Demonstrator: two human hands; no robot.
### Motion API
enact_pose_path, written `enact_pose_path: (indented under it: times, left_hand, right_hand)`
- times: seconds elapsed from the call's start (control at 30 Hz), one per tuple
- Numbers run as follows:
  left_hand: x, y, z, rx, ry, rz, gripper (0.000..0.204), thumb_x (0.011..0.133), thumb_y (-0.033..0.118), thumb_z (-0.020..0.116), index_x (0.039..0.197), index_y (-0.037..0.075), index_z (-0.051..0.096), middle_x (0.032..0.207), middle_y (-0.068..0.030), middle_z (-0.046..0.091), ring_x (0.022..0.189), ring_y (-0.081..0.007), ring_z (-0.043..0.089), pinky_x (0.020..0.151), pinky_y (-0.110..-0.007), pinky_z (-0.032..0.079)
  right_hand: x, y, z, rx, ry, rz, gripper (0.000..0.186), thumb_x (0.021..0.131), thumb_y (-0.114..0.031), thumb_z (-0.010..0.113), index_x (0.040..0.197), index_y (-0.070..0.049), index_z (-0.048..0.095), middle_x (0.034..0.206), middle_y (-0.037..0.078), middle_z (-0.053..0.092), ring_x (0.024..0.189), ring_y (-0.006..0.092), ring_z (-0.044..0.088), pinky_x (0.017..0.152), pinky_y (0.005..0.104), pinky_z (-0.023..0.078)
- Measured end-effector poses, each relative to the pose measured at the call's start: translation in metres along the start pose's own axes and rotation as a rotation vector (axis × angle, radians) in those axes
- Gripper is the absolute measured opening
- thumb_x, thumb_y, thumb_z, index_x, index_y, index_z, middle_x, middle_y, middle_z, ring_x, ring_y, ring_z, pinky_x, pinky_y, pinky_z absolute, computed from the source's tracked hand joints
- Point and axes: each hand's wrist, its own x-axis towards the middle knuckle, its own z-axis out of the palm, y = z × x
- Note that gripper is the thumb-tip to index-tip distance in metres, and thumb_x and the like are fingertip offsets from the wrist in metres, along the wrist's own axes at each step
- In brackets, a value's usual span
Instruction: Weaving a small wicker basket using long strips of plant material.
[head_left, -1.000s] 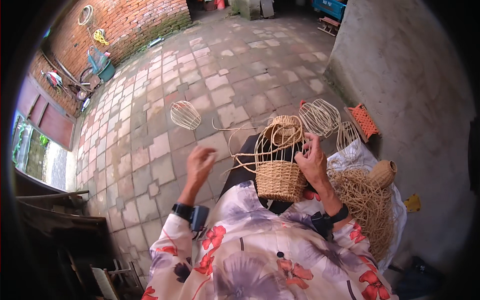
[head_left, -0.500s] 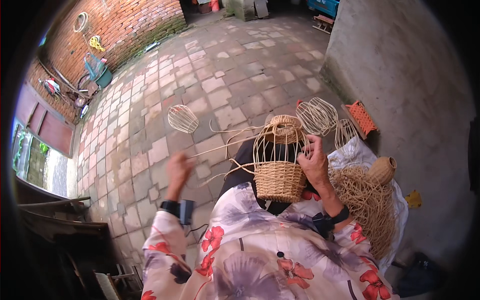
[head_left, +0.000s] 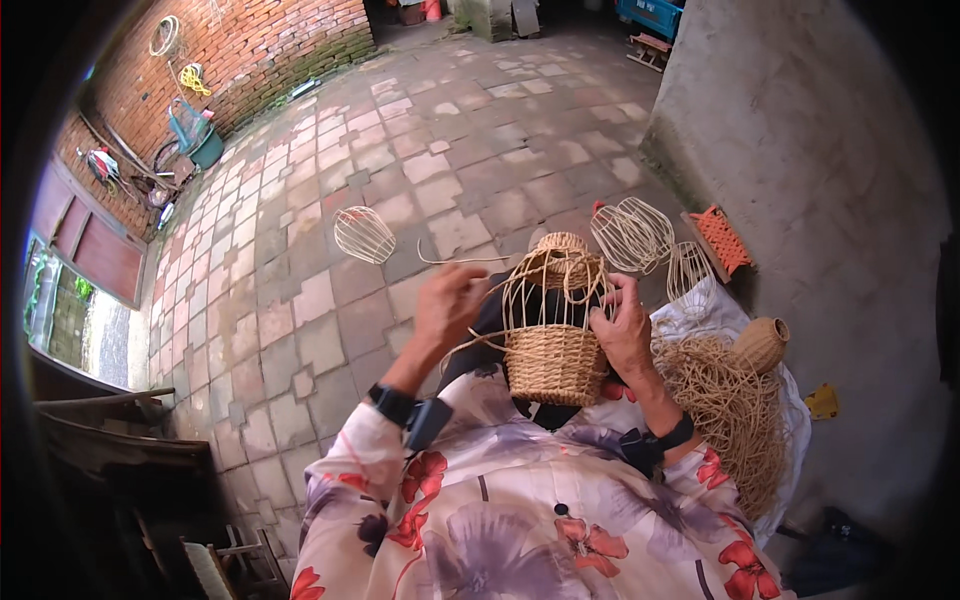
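A half-woven basket stands in my lap, its lower part a tight weave. Bare upright ribs rise above this to a narrower woven neck. My right hand is closed on the ribs at the basket's right side. Close to the left of the neck, my left hand has its fingers drawn together, pinching a straw cord that runs to the neck's lower edge. Another loose strand sticks out leftward from the top of the woven body.
Rib frames lie on the paving beyond my knees. At my right, a heap of straw cord and a small woven vessel rest on a white sheet. A plastered wall rises farther right.
My left hand has come in from the far left toward the basket's neck, and the cord stretched between them has shortened. My right hand stays on the ribs.
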Motion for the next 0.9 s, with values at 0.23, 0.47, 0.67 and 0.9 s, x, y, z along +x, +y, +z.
enact_pose_path:
  times: [0.23, 0.47, 0.67, 0.9]
  left_hand:
    - [0.014, 0.005, 0.026, 0.160, -0.040, 0.172, 0.009, 0.075, 0.009, 0.061, 0.080, 0.004, 0.065, 0.075, -0.0171, 0.062, 0.068, -0.0336, 0.062, 0.062, -0.042, 0.049]
    - [-0.135, -0.255, -0.143, 0.887, 0.024, -0.466, 0.016, 0.074, 0.020, 0.062, 0.078, 0.004, 0.059, 0.073, -0.0166, 0.057, 0.072, -0.0356, 0.056, 0.063, -0.047, 0.045]
    - [-0.381, -0.293, -0.317, 1.111, 0.156, -1.334, 0.030, 0.080, 0.030, 0.056, 0.083, 0.002, 0.069, 0.089, -0.0190, 0.069, 0.084, -0.0334, 0.068, 0.072, -0.048, 0.053]
    - [-0.527, -0.268, -0.341, 0.657, 0.665, -1.451, 0.023, 0.083, 0.022, 0.055, 0.079, 0.004, 0.069, 0.078, -0.0156, 0.068, 0.074, -0.0304, 0.067, 0.063, -0.046, 0.051]
  right_hand:
    - [-0.001, 0.002, 0.002, -0.010, 0.007, 0.002, 0.048, 0.073, -0.010, 0.065, 0.117, -0.008, 0.047, 0.086, 0.012, 0.059, 0.080, 0.0313, 0.061, 0.073, 0.0420, 0.048]
    - [-0.001, 0.002, -0.005, -0.004, 0.010, 0.033, 0.046, 0.074, -0.010, 0.065, 0.116, -0.007, 0.048, 0.084, 0.012, 0.059, 0.080, 0.0313, 0.061, 0.073, 0.0419, 0.048]
    - [0.001, 0.013, -0.003, -0.029, 0.043, -0.031, 0.044, 0.074, -0.008, 0.064, 0.115, -0.007, 0.048, 0.083, 0.011, 0.059, 0.078, 0.0308, 0.061, 0.073, 0.0409, 0.048]
    - [0.000, 0.004, -0.009, -0.005, 0.000, 0.050, 0.045, 0.074, -0.010, 0.065, 0.115, -0.007, 0.047, 0.082, 0.011, 0.059, 0.078, 0.0303, 0.060, 0.073, 0.0413, 0.047]
